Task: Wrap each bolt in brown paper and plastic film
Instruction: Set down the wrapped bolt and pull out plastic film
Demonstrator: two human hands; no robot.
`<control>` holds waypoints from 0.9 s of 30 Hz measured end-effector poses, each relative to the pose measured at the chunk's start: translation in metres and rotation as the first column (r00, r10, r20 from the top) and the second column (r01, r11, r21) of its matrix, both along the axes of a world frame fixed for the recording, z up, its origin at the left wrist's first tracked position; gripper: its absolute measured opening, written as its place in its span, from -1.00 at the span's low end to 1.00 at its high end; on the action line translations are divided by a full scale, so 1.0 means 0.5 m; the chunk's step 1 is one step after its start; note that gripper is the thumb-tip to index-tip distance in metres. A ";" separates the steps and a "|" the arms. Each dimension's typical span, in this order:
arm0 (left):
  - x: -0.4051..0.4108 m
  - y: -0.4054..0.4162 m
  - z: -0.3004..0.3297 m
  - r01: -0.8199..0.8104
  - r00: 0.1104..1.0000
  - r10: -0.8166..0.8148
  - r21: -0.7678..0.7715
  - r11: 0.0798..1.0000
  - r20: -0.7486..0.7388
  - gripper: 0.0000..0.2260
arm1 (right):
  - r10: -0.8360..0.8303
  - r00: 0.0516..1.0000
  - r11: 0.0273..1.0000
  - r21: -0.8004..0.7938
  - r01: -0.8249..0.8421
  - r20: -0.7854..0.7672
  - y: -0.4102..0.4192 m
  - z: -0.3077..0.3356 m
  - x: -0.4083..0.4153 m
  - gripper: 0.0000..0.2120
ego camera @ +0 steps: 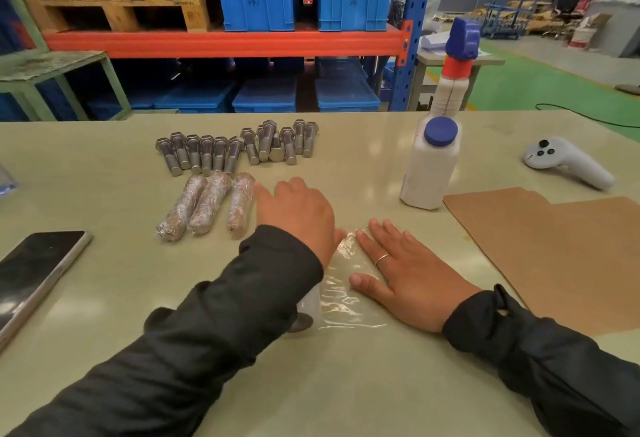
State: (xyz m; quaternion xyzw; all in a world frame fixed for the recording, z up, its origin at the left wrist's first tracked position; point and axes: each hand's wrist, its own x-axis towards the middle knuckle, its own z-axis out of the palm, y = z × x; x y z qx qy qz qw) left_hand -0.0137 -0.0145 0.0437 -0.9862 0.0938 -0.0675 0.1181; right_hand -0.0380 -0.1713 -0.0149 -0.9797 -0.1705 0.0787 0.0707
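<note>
While flat on film point(341, 298), both hands point(408, 274)

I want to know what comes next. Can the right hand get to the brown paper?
Probably yes. The right hand lies flat on the film, and the paper lies just beside it with nothing between.

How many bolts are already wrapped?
3. The wrapped bolts lie side by side, below the bare bolts: left, middle, right, beside the left hand.
</note>
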 end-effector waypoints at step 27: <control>-0.028 0.153 -0.038 0.103 0.962 -0.214 -0.498 0.861 -0.171 -0.59 | -0.002 0.999 1.000 -0.011 0.002 -0.039 -0.026 0.003 -0.016 -0.16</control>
